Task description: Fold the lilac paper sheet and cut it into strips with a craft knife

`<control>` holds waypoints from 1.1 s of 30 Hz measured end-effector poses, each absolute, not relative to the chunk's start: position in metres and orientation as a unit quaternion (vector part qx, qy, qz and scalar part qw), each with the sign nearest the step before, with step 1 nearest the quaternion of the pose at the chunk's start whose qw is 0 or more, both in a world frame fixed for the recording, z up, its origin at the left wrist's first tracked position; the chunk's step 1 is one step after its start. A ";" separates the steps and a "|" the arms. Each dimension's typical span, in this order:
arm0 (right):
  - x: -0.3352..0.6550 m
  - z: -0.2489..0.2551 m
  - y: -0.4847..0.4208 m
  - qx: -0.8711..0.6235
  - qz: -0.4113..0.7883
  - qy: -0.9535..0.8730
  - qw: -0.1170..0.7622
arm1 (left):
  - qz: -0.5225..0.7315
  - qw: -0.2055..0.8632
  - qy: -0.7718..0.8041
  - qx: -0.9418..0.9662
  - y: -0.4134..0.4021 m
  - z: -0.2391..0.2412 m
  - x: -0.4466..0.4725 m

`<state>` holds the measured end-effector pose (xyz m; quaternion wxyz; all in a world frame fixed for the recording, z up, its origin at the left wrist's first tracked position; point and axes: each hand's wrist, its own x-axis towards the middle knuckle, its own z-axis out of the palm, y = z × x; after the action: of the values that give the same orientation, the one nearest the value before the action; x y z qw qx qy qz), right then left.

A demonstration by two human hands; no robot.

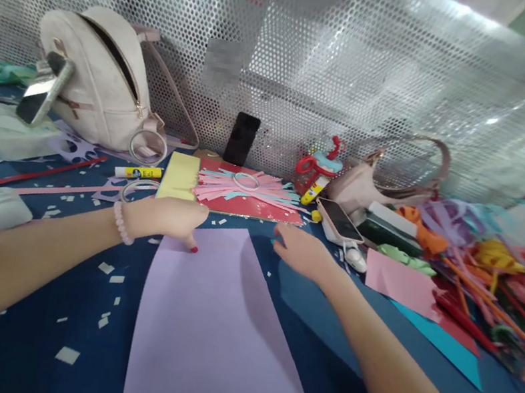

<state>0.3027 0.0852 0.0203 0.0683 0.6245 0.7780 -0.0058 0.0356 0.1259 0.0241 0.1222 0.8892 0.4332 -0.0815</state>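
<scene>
A large sheet of light purple paper (206,329) lies lengthwise before me, its near end running out of view. My left hand (170,215) covers its far left corner, with the red-nailed thumb on the paper and the fingers closed and partly hidden at the far edge. A pink bead bracelet (123,223) circles that wrist. My right hand (301,247) rests low over the blue tabletop, right of the paper's far end. Its fingers are loosely bent and somewhat apart, with nothing visible in them. Beyond both hands, pink and blue paper strips (248,190) fan across a red sheet (284,214).
At the back stand a cream backpack (103,87), an upright black phone (242,139) and a red cup (310,171). A glue stick (138,173) lies left, near white paper scraps (68,355). Another phone (340,220), a mouse (356,259) and heaped coloured paper (493,271) sit right.
</scene>
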 end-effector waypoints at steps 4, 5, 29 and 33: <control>0.289 0.011 0.081 0.551 -0.041 0.833 -0.027 | -0.057 0.130 0.413 0.900 0.128 0.028 0.034; 0.287 0.009 0.081 0.535 -0.044 0.842 -0.051 | -0.048 0.131 0.405 0.904 0.128 0.029 0.034; 0.338 0.085 0.064 0.608 -0.136 0.781 -0.027 | -0.005 0.026 0.271 0.962 0.013 0.030 0.076; 0.356 0.092 0.053 0.585 -0.185 0.788 0.046 | 0.021 -0.016 0.256 0.966 -0.003 -0.006 0.072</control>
<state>0.3559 0.0534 0.0923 0.0455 0.5849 0.7885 -0.1847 0.0723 -0.0026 -0.0062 -0.0155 0.9664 0.2558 0.0208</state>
